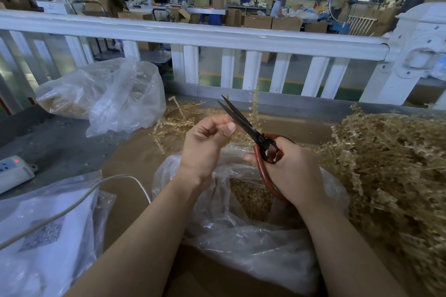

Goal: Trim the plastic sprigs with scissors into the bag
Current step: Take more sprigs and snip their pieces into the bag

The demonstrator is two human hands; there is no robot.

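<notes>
A: Sprigs (395, 164) heaped at bench right; our left hand (207, 142) curls, contents unclear.

B: Our right hand (293, 171) grips the part-open scissors (251, 131); we should cut above the bag (253, 219).

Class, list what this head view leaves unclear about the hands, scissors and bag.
- Left hand: curled fingers hide whatever it pinches.
- Scissors: right hand covers part of the red handles.
- Bag: both forearms hide part of its contents.
- Sprig pile: cut off by the right edge.
</notes>
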